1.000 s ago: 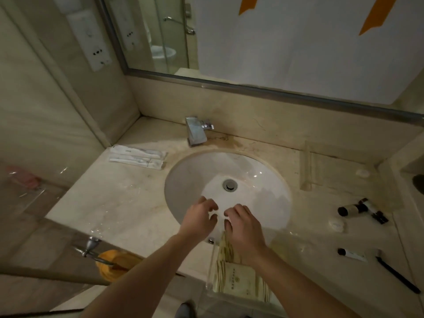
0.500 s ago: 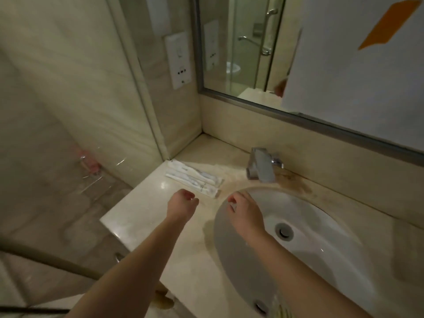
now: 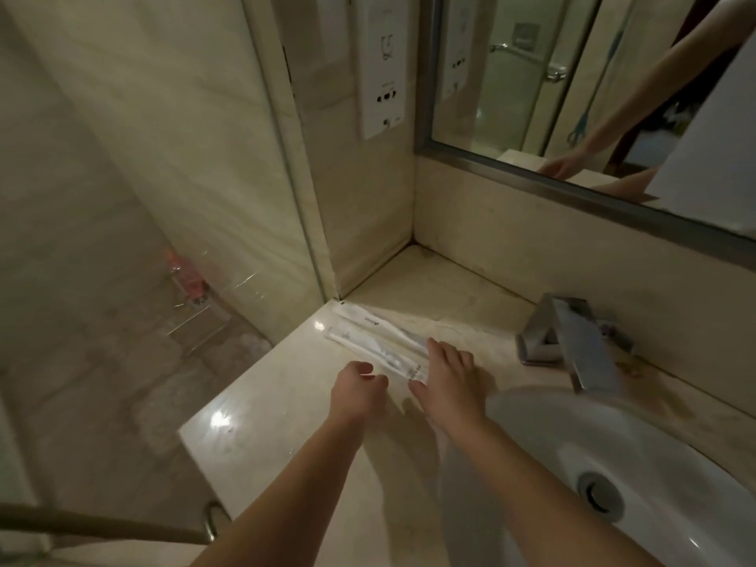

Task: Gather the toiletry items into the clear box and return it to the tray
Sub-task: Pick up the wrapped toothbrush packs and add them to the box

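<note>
Two long white wrapped toiletry packets (image 3: 370, 335) lie side by side on the marble counter (image 3: 286, 407) near its far left corner. My right hand (image 3: 448, 376) is spread open with its fingertips resting on the near ends of the packets. Just left of it, my left hand (image 3: 356, 384) hovers over the counter with fingers loosely curled and nothing in it. The clear box and the tray are out of view.
A white oval sink (image 3: 638, 480) fills the right, with a chrome faucet (image 3: 572, 345) behind it. A mirror (image 3: 593, 96) and a wall socket plate (image 3: 382, 63) are above. The counter's left edge drops to the floor; a metal rail (image 3: 106, 525) sits low left.
The view has swung left from the sink toward the counter corner. Both hands moved forward to the white packets, and my right hand now touches their near ends.
</note>
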Demonstrator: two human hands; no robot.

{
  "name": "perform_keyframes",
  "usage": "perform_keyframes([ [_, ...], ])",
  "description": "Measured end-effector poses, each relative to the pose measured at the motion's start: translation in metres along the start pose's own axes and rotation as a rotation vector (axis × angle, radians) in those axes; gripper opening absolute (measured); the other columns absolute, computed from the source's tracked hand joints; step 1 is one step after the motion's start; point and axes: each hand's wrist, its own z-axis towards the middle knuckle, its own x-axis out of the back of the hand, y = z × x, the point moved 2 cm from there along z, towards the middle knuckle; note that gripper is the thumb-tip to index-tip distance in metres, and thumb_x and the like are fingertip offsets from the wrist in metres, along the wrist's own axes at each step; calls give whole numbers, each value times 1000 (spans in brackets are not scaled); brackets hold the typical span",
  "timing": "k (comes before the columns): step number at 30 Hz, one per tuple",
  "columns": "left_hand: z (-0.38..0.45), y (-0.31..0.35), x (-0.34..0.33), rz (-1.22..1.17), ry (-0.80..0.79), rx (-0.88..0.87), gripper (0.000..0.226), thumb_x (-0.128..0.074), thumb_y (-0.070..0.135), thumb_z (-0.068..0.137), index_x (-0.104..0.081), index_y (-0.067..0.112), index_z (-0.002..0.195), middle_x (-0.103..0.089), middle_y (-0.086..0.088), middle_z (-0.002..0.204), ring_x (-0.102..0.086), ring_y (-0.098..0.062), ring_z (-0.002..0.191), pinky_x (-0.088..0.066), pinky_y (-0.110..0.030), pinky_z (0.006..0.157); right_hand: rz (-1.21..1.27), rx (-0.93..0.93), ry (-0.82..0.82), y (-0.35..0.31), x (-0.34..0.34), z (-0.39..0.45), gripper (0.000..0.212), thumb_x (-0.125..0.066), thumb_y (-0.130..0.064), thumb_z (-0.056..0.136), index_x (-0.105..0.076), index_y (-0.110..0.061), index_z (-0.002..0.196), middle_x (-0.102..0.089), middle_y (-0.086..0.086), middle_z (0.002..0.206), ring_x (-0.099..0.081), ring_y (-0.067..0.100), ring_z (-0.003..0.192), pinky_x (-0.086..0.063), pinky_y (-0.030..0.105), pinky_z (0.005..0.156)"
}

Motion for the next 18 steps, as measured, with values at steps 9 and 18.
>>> perform_keyframes([
  [9,-7,4,-13,-48,27,20,43,-56,16,81,-47,6,122,-65,-15,109,-66,-31,95,-55,-43,87,67,-39,-61,-13,-7,-13,21,-52,-26,87,-57,-17,106,-62,6,111,-57,28,103,-43,34,80],
  [18,-33,2,-13,-307,-139,104,34,-63,11,64,-64,-8,93,-67,-24,83,-64,-31,69,-53,-32,60,847,-259,-196,-6,4,-65,23,-67,-38,81,-67,-22,97,-73,-1,87,-69,12,79,-57,30,64],
])
